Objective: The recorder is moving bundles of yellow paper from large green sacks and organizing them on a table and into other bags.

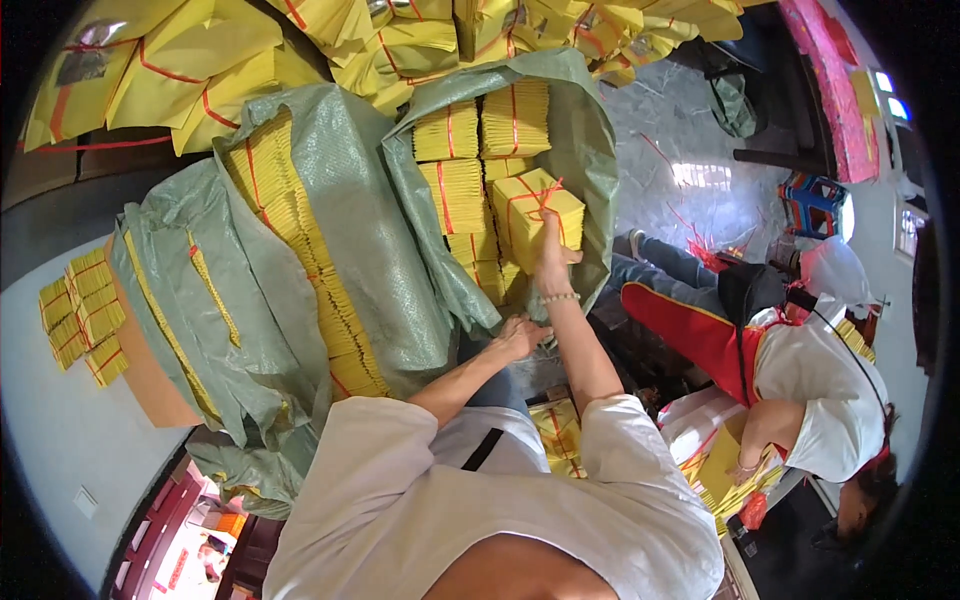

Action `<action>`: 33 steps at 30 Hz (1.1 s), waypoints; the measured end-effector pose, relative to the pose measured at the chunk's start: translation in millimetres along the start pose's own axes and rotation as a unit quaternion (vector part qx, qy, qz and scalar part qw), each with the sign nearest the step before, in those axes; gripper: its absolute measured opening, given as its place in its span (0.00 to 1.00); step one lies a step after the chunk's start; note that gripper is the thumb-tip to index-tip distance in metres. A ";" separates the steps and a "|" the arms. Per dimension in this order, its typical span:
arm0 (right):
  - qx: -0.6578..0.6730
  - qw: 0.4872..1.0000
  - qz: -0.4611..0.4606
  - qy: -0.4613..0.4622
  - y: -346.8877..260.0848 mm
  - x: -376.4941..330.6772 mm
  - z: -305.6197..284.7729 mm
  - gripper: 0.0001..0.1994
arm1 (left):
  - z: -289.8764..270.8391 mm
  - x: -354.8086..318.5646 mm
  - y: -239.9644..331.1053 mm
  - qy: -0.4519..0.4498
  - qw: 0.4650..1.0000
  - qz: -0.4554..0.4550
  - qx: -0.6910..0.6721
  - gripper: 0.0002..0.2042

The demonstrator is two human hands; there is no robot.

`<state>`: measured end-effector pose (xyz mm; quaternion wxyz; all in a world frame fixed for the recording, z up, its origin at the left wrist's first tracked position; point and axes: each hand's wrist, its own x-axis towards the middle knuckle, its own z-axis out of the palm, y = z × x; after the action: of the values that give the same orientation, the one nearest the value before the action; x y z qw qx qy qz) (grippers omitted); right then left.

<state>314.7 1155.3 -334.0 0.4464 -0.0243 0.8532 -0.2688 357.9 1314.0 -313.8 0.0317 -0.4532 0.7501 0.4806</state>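
Observation:
My right hand (553,258) is closed on a bundle of yellow folded paper (522,222), tied crosswise with red string. The fingers grip its near right corner, by the string's knot. The bundle is tilted over the opening of a green woven sack (588,150). Inside the sack, tied yellow paper bundles (450,195) stand stacked in columns. My left hand (514,340) is closed at the sack's near edge, with a bit of green material showing by its fingers. Its fingertips are partly hidden.
More filled green sacks (385,230) stand at left. Loose yellow bundles (190,70) are piled along the far side, others (85,315) at far left. At right a co-worker (815,385) in a white shirt and red apron bends over yellow paper. A striped stool (815,205) stands beyond.

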 end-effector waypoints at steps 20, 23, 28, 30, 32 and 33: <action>0.093 0.969 -0.010 -0.231 -11.1 32.7 44.0 0.27 | 21.3 1.6 -11.7 0.020 0.970 -0.061 -0.234 0.27; 0.007 0.974 -0.060 -0.219 -2.7 43.4 51.7 0.24 | 17.3 2.3 -7.7 -0.014 0.987 -0.068 -0.147 0.26; 0.068 0.958 -0.020 -0.278 -14.4 32.8 12.6 0.28 | -18.9 -20.6 19.3 -0.006 0.989 -0.104 -0.109 0.26; 0.043 0.960 -0.032 -0.274 -13.7 17.9 -16.1 0.31 | -38.3 -40.4 36.5 0.011 0.992 -0.100 -0.073 0.25; 0.040 0.966 -0.048 -0.250 -2.3 -5.1 -39.7 0.28 | -55.9 -74.5 48.3 0.084 0.992 -0.042 -0.084 0.23; 0.047 0.961 -0.067 -0.263 5.3 -19.1 -54.9 0.27 | -65.6 -93.0 52.8 0.108 0.988 -0.017 -0.105 0.23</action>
<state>284.7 1189.1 -297.1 0.6371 -0.1300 0.6883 -0.3218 400.5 1332.0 -197.2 -0.0892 -0.5164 0.6863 0.5044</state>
